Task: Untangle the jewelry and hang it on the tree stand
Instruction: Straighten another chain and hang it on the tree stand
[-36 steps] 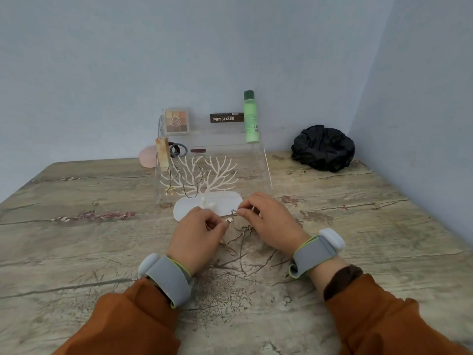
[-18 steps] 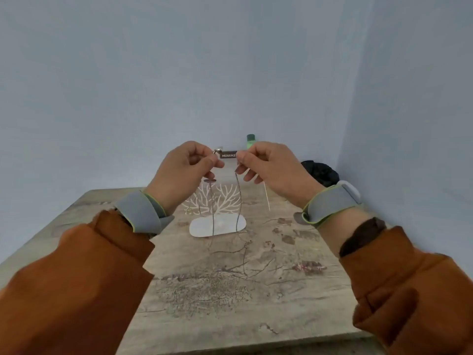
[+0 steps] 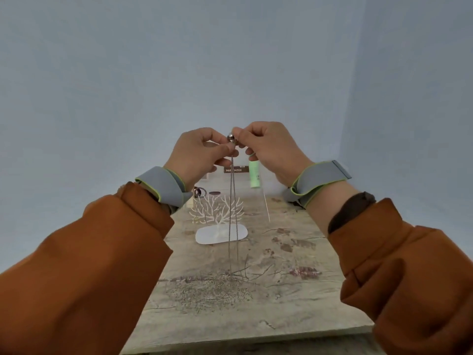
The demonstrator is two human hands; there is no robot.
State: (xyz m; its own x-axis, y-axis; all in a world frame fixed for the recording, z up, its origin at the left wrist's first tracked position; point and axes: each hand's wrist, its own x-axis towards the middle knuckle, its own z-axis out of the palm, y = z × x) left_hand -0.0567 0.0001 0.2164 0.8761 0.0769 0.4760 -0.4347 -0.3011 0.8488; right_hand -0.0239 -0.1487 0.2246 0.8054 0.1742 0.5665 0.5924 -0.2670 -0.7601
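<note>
— Rust-orange sleeves fill the near corners. What are the hands doing?
— Left hand and right hand meet in the air, fingertips of both pinched on the top of a thin chain necklace beside its small metal bead.
— And the chain?
— It hangs straight down above the wooden table. Behind it stands the white tree stand, then a green bottle.

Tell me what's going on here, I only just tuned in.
A person holds a thin necklace chain up in the air, the left hand and right hand pinching its top end together by a small metal bead. The chain hangs straight down toward the table. It is not yet on the white tree stand behind.
</note>
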